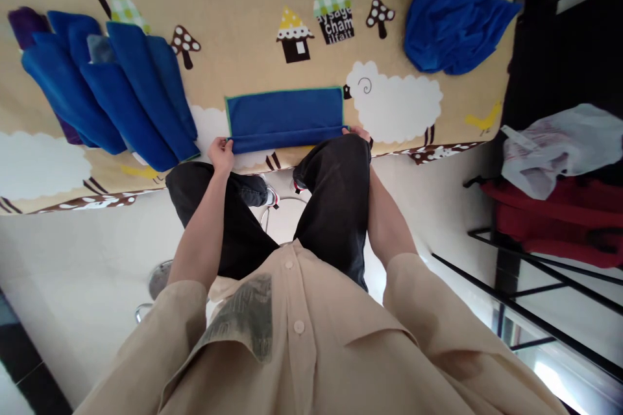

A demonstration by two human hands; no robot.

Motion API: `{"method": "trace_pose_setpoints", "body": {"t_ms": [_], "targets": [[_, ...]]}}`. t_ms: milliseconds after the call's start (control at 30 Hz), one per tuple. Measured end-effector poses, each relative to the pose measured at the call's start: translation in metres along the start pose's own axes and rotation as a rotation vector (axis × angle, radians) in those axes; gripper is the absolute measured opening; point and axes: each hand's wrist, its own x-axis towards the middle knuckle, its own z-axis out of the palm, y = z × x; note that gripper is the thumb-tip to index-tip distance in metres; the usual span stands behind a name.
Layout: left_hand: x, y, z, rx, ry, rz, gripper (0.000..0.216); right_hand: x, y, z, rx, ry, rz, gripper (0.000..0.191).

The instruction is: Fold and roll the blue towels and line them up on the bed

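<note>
A blue cloth (287,111) with a green edge lies flat near the front of the table, its near side folded over in a narrow band. My left hand (222,154) pinches the left end of that band between thumb and fingers. At the right end, my right hand (359,134) grips the band's corner, partly hidden behind my knee. Several rolled blue cloths (121,91) lie side by side to the left. A crumpled heap of blue cloth (450,13) sits at the back right.
The printed tablecloth (253,32) hangs over the table's front edge, just above my knees. Right of the table, a white plastic bag (549,149) lies on a red bag (549,220) beside a black metal frame (525,262). A stool (159,277) stands at lower left.
</note>
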Motion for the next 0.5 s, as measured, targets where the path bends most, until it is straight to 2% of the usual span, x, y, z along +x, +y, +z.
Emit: {"method": "trace_pose_setpoints", "body": {"t_ms": [167, 333, 400, 500], "targets": [[-0.003, 0.003, 0.000, 0.060, 0.012, -0.010, 0.014, -0.005, -0.002, 0.003, 0.027, 0.045, 0.070, 0.025], [-0.011, 0.013, -0.007, 0.113, -0.031, -0.016, 0.015, -0.004, -0.002, 0.001, -0.029, 0.068, 0.054, 0.028], [-0.022, 0.021, -0.015, 0.121, -0.037, 0.082, 0.025, -0.011, -0.003, -0.002, -0.065, 0.102, -0.011, 0.033], [-0.047, 0.034, -0.028, 0.161, -0.113, 0.368, 0.044, -0.028, -0.002, -0.007, -0.204, 0.088, -0.226, 0.043]]}}
